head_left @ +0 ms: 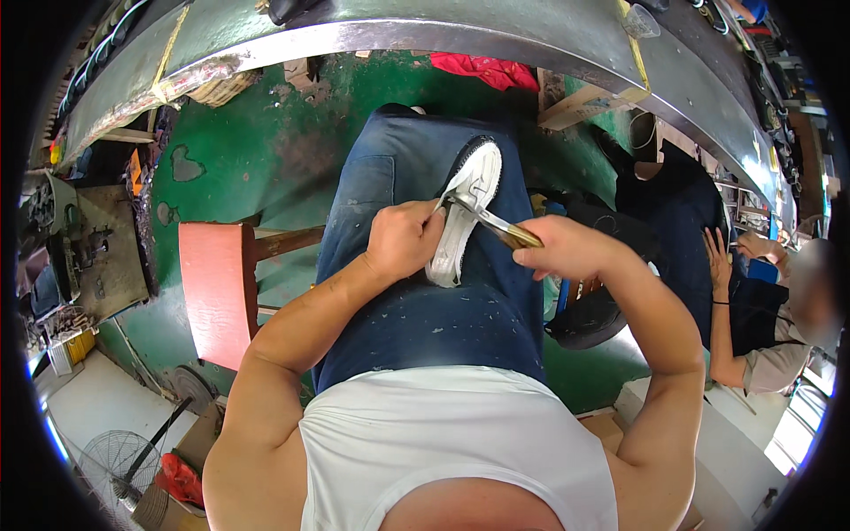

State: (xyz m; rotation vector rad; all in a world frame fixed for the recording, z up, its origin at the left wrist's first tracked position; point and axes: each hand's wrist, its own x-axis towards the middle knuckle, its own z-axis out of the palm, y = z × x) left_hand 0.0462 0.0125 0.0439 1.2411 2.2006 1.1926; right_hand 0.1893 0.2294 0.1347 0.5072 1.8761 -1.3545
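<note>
A white shoe or shoe upper [478, 181] with stitched edging and a dark rim at its toe lies lengthwise over my thighs. My right hand [560, 246] is closed round the wooden handle of a hammer-like tool [492, 219], whose metal head touches or hovers just over the middle of the shoe. Against the shoe's left edge rests my left hand [407, 237], fingers curled in and thumb beside the tool's head. What its fingers pinch is hidden.
A long metal-edged workbench [398, 37] curves across the far side. On my left stands a reddish padded stool [217, 288]; a wire fan [115, 469] is behind it. To my right another person's hand [719, 261] rests on dark clothing. Red cloth [487, 71] lies under the bench.
</note>
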